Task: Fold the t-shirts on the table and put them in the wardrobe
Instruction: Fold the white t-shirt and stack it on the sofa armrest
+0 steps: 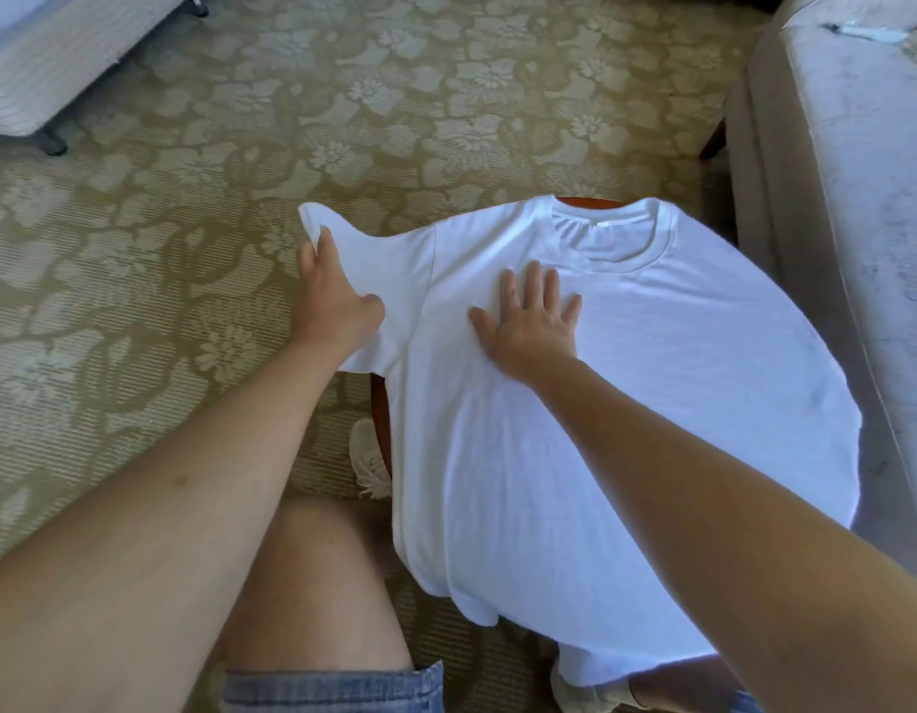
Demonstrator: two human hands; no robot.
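- The end of the shirt's sleeve (pixel 389 265) is gripped by the left hand (pixel 333 301). The fingers are curled round a bunch of cloth, and the thumb is laid on the sleeve.
- The left arm is stretched out forward, and the sleeve is held out sideways past the table edge, over the floor.
- The right hand (pixel 528 321) is laid flat on the chest of the white t-shirt (pixel 626 403), just below the collar (pixel 616 234). Its fingers are straight and spread wide, and nothing is held in it.
- The right arm is reached across the shirt from the lower right.
- The t-shirt is spread face up over a small round wooden table (pixel 379 419), with the collar at the far side. Its edges are draped over the rim.
- A bare knee in denim shorts (pixel 333 687) and a white shoe (pixel 369 460) are seen by the table.
- A flowered carpet (pixel 189 198) is seen all around, and a pale armchair (pixel 832 198) is seen on the right.
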